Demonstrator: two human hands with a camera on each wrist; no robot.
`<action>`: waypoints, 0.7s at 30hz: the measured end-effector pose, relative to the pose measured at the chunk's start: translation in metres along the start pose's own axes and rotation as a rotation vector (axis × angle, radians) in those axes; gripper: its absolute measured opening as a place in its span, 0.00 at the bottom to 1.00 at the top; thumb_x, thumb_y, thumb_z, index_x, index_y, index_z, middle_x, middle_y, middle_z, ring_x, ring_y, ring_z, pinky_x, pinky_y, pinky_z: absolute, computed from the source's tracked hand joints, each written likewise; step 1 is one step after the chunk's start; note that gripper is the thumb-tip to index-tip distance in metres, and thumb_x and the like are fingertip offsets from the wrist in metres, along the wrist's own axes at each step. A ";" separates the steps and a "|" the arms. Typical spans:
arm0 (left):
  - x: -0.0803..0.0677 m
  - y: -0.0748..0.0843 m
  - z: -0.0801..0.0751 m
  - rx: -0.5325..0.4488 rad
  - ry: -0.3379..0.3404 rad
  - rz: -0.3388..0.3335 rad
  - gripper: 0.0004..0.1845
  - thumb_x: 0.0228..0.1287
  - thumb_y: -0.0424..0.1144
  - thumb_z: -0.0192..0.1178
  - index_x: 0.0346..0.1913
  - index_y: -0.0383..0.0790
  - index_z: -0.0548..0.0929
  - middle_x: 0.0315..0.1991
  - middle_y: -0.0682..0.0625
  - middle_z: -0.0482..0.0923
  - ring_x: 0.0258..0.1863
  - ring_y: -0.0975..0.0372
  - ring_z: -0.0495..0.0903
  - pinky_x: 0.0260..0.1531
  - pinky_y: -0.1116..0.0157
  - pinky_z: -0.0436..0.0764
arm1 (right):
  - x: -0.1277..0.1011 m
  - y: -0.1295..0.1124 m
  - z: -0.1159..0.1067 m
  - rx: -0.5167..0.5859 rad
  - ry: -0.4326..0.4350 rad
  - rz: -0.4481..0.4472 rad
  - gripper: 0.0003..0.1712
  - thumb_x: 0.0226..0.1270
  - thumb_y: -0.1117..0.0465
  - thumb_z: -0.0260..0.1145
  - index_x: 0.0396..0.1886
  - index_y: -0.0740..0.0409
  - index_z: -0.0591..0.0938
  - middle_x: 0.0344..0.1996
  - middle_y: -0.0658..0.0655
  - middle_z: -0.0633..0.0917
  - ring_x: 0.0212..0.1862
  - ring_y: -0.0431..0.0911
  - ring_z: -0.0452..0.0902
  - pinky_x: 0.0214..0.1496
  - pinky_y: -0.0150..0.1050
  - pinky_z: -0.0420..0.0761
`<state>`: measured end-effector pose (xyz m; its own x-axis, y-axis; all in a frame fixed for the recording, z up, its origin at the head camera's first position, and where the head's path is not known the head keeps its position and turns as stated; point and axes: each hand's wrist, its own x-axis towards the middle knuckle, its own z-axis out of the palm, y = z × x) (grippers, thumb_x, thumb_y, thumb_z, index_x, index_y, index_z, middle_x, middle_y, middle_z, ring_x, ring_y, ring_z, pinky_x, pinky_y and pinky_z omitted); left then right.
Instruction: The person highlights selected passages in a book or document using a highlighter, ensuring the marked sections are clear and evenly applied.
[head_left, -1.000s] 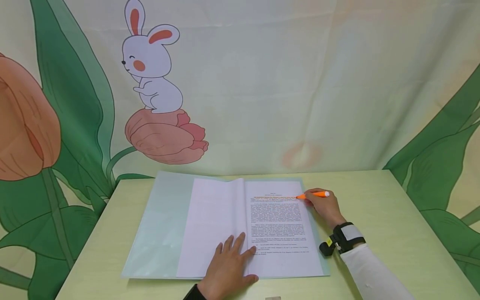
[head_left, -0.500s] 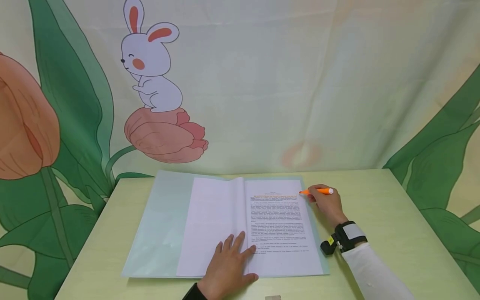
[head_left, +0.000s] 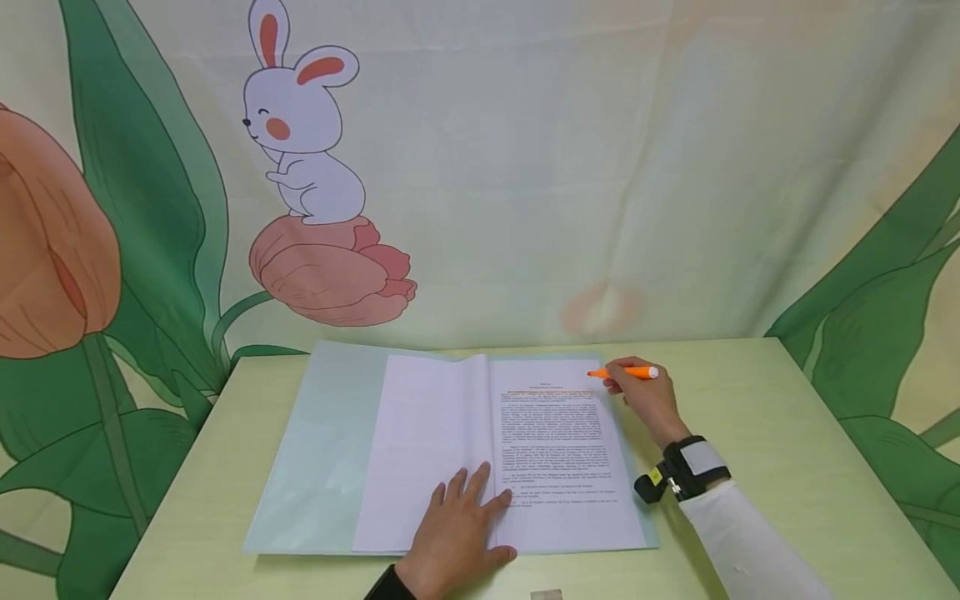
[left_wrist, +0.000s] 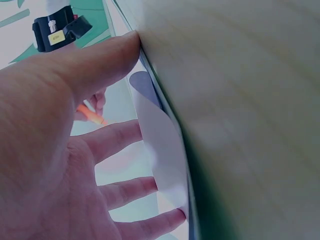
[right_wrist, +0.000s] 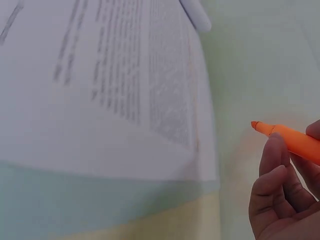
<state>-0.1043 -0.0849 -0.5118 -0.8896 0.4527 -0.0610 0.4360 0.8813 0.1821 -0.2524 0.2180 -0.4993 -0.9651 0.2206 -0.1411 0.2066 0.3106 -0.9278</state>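
Open folder [head_left: 315, 467] fills table [head_left: 787, 417] centre; bare tabletop right of folder gives free passage. Left hand [head_left: 457, 533] blocks folder's near edge, right hand [head_left: 645, 400] its right edge.

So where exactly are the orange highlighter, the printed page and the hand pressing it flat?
orange highlighter [head_left: 626, 372]: head view, middle of its barrel.
printed page [head_left: 562, 450]: head view, text area of the right-hand sheet.
left hand [head_left: 457, 537]: head view, back of the hand, lying flat on the paper.
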 end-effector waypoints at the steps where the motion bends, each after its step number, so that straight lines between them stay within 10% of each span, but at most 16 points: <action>1: 0.000 0.000 0.000 0.000 0.003 0.002 0.37 0.52 0.65 0.66 0.64 0.55 0.78 0.73 0.41 0.63 0.69 0.40 0.64 0.63 0.39 0.68 | -0.001 -0.003 0.002 -0.002 -0.002 -0.004 0.21 0.68 0.46 0.62 0.52 0.54 0.83 0.37 0.54 0.89 0.46 0.54 0.84 0.42 0.35 0.79; 21: 0.000 -0.001 0.000 -0.011 -0.007 -0.004 0.36 0.52 0.65 0.66 0.64 0.55 0.78 0.74 0.42 0.62 0.70 0.40 0.64 0.63 0.38 0.67 | -0.013 -0.035 0.044 0.016 -0.090 -0.046 0.20 0.67 0.46 0.63 0.51 0.52 0.84 0.41 0.60 0.88 0.48 0.57 0.84 0.46 0.40 0.79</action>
<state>-0.1042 -0.0857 -0.5123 -0.8902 0.4504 -0.0684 0.4312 0.8814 0.1926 -0.2543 0.1634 -0.4799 -0.9843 0.1219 -0.1276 0.1593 0.3035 -0.9394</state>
